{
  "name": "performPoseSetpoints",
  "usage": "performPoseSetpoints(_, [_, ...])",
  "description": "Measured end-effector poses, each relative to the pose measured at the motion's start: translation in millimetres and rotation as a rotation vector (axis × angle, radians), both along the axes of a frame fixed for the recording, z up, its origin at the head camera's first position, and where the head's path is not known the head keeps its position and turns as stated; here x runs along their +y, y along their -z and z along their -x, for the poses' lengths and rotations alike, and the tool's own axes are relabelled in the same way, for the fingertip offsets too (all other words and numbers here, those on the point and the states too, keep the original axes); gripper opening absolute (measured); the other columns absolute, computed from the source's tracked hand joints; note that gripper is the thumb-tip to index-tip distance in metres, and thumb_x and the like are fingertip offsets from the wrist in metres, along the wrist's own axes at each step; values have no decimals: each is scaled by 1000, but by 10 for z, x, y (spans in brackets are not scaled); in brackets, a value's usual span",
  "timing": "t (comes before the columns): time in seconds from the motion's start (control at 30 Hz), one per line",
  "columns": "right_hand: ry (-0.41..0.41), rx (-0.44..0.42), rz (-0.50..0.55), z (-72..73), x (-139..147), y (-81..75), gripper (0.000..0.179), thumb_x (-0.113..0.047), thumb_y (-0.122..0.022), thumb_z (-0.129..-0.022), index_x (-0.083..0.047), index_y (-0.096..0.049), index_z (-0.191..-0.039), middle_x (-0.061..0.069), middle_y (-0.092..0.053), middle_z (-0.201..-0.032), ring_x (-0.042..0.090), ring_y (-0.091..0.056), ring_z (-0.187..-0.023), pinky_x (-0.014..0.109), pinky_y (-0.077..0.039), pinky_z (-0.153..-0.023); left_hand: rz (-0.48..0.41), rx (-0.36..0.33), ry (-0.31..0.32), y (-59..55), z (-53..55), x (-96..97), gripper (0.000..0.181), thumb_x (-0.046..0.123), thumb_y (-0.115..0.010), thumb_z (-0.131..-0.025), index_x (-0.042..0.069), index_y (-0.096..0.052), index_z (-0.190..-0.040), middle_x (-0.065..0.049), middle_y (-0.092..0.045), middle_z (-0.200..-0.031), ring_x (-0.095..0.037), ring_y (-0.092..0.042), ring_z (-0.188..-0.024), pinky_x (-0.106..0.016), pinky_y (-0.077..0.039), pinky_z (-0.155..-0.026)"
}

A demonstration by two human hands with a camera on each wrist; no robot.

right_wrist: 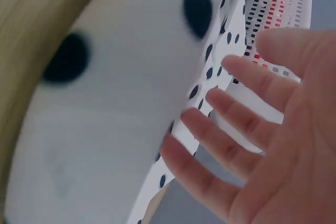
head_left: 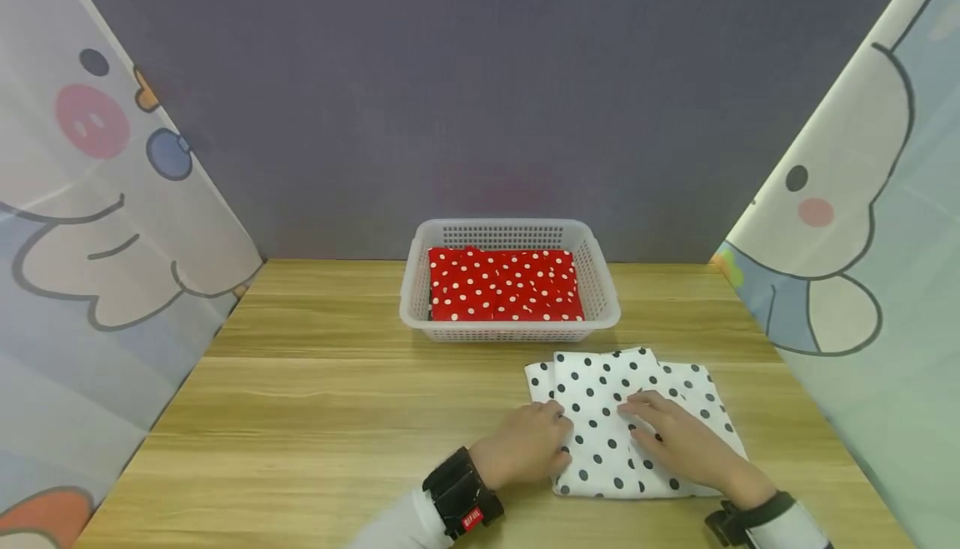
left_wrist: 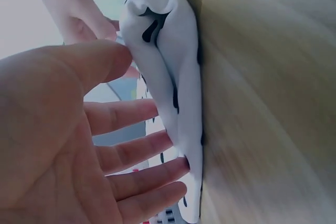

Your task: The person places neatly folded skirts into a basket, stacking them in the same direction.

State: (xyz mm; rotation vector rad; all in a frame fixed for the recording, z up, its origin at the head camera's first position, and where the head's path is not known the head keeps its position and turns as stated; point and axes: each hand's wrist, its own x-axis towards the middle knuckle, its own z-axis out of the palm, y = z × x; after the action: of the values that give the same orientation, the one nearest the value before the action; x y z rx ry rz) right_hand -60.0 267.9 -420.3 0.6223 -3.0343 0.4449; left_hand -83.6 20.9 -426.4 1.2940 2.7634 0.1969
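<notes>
A white cloth with black dots [head_left: 600, 441] lies partly folded on the table, its left part turned over toward the middle. My left hand [head_left: 528, 445] is at the cloth's left folded edge. In the left wrist view, the left hand's fingers [left_wrist: 134, 156] extend fairly straight, their tips against the soft, rounded fold [left_wrist: 184, 87]. Over the right part of the cloth, my right hand [head_left: 686, 445] has its fingertips at the folded layer's edge. The right wrist view shows that hand [right_wrist: 299, 129] with spread, loosely extended fingers close over the dotted fabric [right_wrist: 115, 103].
Behind the white cloth stands a white plastic basket [head_left: 510, 328] with folded red cloth with white dots [head_left: 502, 282] inside. A wooden table [head_left: 300, 399] extends to the left. A grey panel [head_left: 487, 99] rises at the back, with cartoon-printed panels on both sides.
</notes>
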Motion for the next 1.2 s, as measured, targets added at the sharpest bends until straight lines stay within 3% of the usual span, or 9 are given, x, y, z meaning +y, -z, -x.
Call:
performPoseSetpoints(0.2, [96, 112, -22, 9, 39, 33, 30, -16, -67, -80, -7, -63, -109, 11, -59, -108, 31, -58, -98, 48, -48, -83, -11, -35, -28, -20, 6, -198, 26, 34, -61, -85, 15, -63, -102, 2, -55, -96, -8, -51, -80, -18, -44, -70])
performPoseSetpoints(0.5, [254, 28, -27, 10, 124, 85, 34, -18, -64, -82, 0, -61, -110, 22, -55, -105, 38, -55, -92, 53, -47, -76, -45, -10, -78, 12, 21, -504, 29, 38, -61, -85, 13, -62, -101, 4, -50, -88, -7, -46, -75, -18, -42, -68])
performPoseSetpoints(0.87, [210, -2, -75, 29, -24, 121, 38, -25, -66, -81, -3, -62, -112, 18, -58, -105, 36, -58, -92, 50, -50, -74, -64, -14, -135, 57, 31, -763, 24, 27, -62, -83, 12, -61, -102, 0, -53, -102, -12, -51, -86, -22, -46, -75])
performPoseSetpoints(1.2, [156, 34, -61, 102, -248, 156, 38, -24, -67, -80, -3, -62, -112, 15, -58, -105, 31, -59, -92, 45, -51, -76, -63, -24, -170, 51, 39, -1013, 30, 24, -62, -83, 10, -60, -110, -3, -53, -113, -15, -53, -97, -27, -47, -83])
